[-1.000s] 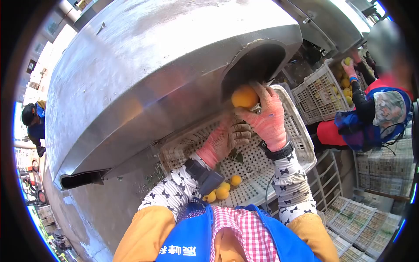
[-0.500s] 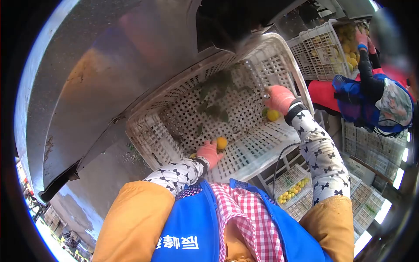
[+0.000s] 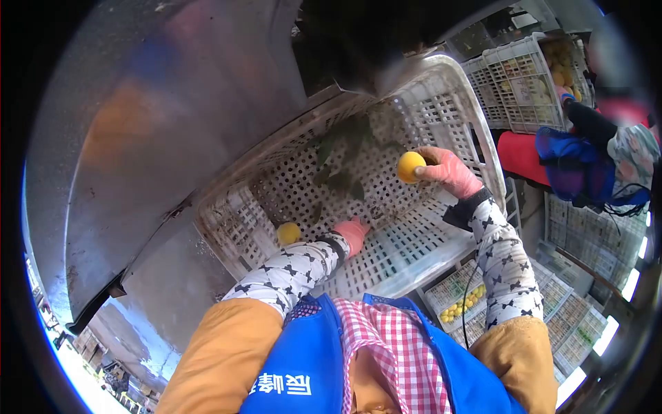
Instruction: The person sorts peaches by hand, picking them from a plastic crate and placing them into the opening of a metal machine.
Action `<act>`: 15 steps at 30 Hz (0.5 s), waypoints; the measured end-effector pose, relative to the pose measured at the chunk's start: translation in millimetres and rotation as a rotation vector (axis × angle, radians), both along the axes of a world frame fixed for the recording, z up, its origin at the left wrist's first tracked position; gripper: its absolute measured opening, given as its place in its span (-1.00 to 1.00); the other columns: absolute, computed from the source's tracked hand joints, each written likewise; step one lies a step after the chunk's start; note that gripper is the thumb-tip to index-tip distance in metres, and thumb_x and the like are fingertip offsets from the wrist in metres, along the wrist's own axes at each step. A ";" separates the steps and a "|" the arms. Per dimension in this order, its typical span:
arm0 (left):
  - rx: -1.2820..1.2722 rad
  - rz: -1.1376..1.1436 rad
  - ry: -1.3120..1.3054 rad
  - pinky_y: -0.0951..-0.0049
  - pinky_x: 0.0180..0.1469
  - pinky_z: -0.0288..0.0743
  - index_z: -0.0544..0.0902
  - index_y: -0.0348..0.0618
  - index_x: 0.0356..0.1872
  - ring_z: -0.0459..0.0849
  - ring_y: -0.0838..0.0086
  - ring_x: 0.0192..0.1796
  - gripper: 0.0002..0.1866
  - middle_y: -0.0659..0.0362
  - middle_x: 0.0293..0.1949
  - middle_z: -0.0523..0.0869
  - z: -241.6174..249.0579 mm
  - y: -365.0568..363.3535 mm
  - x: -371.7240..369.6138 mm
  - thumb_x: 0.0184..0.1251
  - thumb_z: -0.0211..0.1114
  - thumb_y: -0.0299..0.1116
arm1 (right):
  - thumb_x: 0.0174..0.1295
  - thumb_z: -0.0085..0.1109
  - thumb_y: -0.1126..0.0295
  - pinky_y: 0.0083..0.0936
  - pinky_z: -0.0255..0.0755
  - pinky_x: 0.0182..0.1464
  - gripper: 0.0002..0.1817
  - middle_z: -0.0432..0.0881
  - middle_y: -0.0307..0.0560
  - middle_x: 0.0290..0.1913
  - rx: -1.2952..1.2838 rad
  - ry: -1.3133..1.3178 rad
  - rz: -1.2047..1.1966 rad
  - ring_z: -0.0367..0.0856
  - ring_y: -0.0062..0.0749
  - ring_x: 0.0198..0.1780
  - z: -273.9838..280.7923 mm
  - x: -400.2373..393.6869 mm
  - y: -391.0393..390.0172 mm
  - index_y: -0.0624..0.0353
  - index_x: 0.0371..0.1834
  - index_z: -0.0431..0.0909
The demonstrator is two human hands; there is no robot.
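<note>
My right hand (image 3: 449,171), in a pink glove, grips a yellow citrus fruit (image 3: 411,167) between thumb and fingers above the right part of a dirty white plastic crate (image 3: 452,238). Low inside that crate, near its close wall, is my gloved left hand (image 3: 353,235). Its fingers are curled and partly hidden, so what they hold does not show. Another yellow citrus fruit (image 3: 288,233) lies in the crate to the left, just beyond my left forearm. Several green leaves (image 3: 341,181) lie on the perforated crate floor.
A large metal panel (image 3: 165,131) stands along the left. At the upper right, a co-worker's hand (image 3: 567,93) is at a white crate (image 3: 520,90) of yellow fruit. Below right are more crates, one with fruit (image 3: 463,303), and a dark cable (image 3: 467,314).
My right hand has lifted a yellow fruit from the crate's right side. My left hand has shifted right, and the fruit beside it no longer shows. The left fruit is now in plain view.
</note>
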State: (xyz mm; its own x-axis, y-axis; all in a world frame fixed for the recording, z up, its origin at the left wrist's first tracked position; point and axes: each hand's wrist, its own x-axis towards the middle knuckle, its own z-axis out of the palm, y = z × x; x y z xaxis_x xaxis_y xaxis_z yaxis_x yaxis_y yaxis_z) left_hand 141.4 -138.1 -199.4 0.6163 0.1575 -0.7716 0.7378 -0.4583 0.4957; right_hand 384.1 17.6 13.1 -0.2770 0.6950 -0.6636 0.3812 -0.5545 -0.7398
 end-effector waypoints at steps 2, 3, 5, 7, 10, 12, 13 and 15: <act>-0.123 0.077 0.133 0.02 0.23 0.54 0.48 -0.05 0.34 0.59 0.01 0.29 -0.32 -0.06 0.37 0.49 47.7 33.2 -9.0 0.15 0.39 -0.17 | 0.12 0.33 0.00 -0.58 0.47 -0.08 -0.24 0.68 -0.11 -0.04 0.083 0.265 -0.144 0.62 -0.50 -0.18 38.7 -13.6 -4.0 0.33 0.28 0.48; -0.229 0.163 0.099 0.08 0.29 0.49 0.45 -0.06 0.38 0.56 -0.01 0.32 -0.25 -0.08 0.36 0.49 43.5 49.2 -17.9 0.11 0.42 -0.11 | 0.14 0.31 -0.03 -0.55 0.49 -0.11 -0.23 0.69 -0.09 -0.04 0.099 0.401 -0.272 0.63 -0.49 -0.19 51.6 -24.5 -9.5 0.35 0.28 0.48; -0.016 0.568 -0.020 0.11 0.38 0.39 0.43 -0.10 0.41 0.54 0.02 0.33 -0.25 -0.07 0.32 0.52 95.3 80.7 -29.0 0.19 0.42 -0.10 | 0.16 0.31 -0.07 -0.52 0.52 -0.12 -0.21 0.68 -0.05 -0.02 0.044 0.576 -0.416 0.65 -0.45 -0.19 46.1 -28.3 -23.4 0.37 0.29 0.47; -0.359 1.276 -0.730 0.24 0.40 0.35 0.41 -0.16 0.41 0.54 0.18 0.33 -0.33 0.00 0.29 0.54 127.5 111.6 -34.5 0.36 0.35 -0.11 | 0.28 0.23 -0.12 -0.56 0.50 -0.25 -0.29 0.70 -0.07 -0.14 0.092 0.646 -0.506 0.64 -0.48 -0.29 52.1 -51.4 -32.4 0.34 0.20 0.53; -0.710 1.346 -1.110 0.37 -0.05 0.67 0.43 -0.17 0.40 0.66 0.36 0.10 -0.41 0.13 0.24 0.51 236.9 147.1 -33.5 0.52 0.21 -0.03 | 0.49 -0.13 -0.25 -0.61 0.47 -0.51 -0.26 0.65 -0.07 -0.48 0.187 0.324 -0.439 0.58 -0.47 -0.61 49.5 -72.3 -42.5 0.33 0.10 0.57; -0.812 1.298 -1.144 0.33 -0.05 0.68 0.44 -0.17 0.38 0.68 0.39 0.08 -0.41 0.13 0.17 0.61 266.6 151.4 -32.9 0.49 0.24 -0.02 | 0.43 0.13 -0.11 -0.60 0.49 -0.22 -0.35 0.65 -0.15 -0.23 0.350 0.189 -0.441 0.63 -0.53 -0.25 73.3 -84.6 -43.7 0.33 0.21 0.51; -0.792 1.289 -1.157 0.33 -0.05 0.68 0.44 -0.17 0.38 0.68 0.39 0.08 -0.41 0.13 0.17 0.61 274.7 153.3 -35.2 0.49 0.24 -0.02 | 0.39 0.22 -0.08 -0.54 0.54 -0.12 -0.30 0.65 -0.09 -0.15 0.560 0.037 -0.422 0.65 -0.47 -0.15 83.1 -90.4 -42.5 0.34 0.32 0.45; -0.900 1.332 -1.213 0.33 -0.06 0.69 0.46 -0.18 0.34 0.70 0.41 0.08 -0.43 0.13 0.13 0.67 286.4 156.2 -36.4 0.50 0.23 -0.02 | 0.04 0.52 0.15 -0.35 0.55 0.09 -0.14 0.60 0.09 0.07 0.886 -0.233 -0.236 0.66 -0.18 0.04 107.6 -94.6 -36.9 0.24 0.41 0.39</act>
